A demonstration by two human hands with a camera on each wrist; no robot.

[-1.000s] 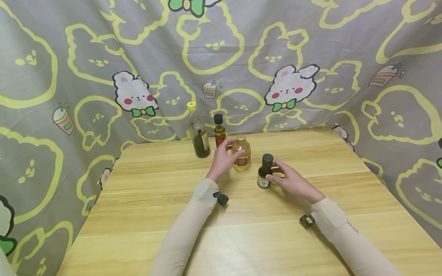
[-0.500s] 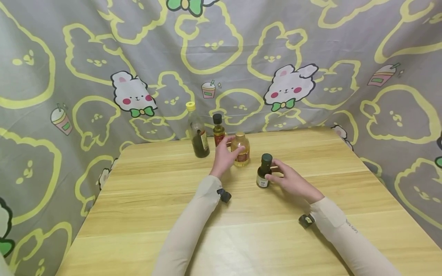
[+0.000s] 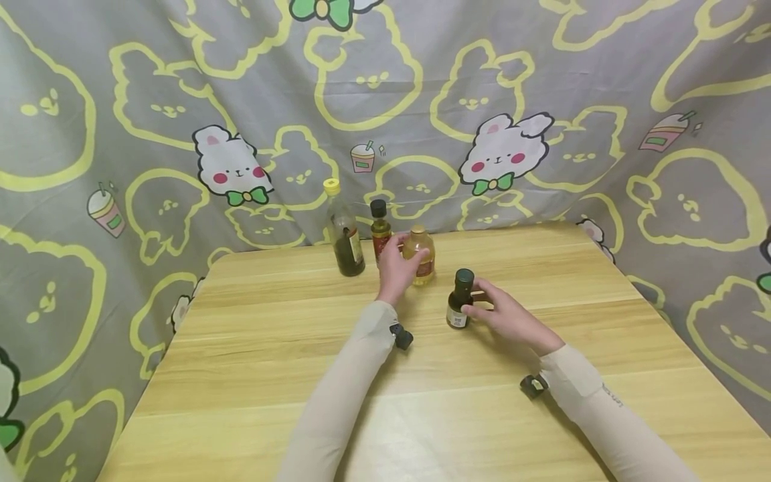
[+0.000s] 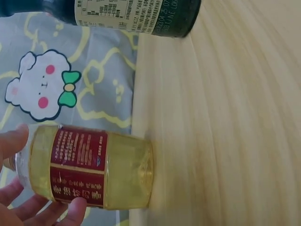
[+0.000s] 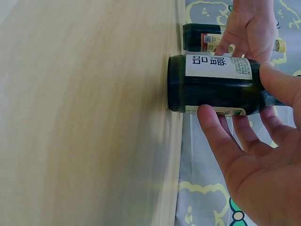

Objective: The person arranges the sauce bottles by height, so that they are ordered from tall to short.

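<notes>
My left hand holds a clear bottle of yellow oil from its left side, with thumb and fingers around the upper part. In the left wrist view this oil bottle shows a dark red label with gold print. To its right and nearer to me, a small dark glass bottle with a green cap and white label stands upright. My right hand grips it from the right, thumb on the near side. The right wrist view shows fingers curled about the dark bottle; the farther fingertips are partly hidden behind it.
Left of the oil bottle stand a narrow bottle with a black cap and red label, partly behind my left hand, and a tall, yellow-capped bottle of dark liquid. A patterned grey curtain hangs behind the wooden table.
My left hand has moved forward and slightly right, and the oil bottle has shifted a little toward the curtain with it. My right hand and the dark bottle stay in place.
</notes>
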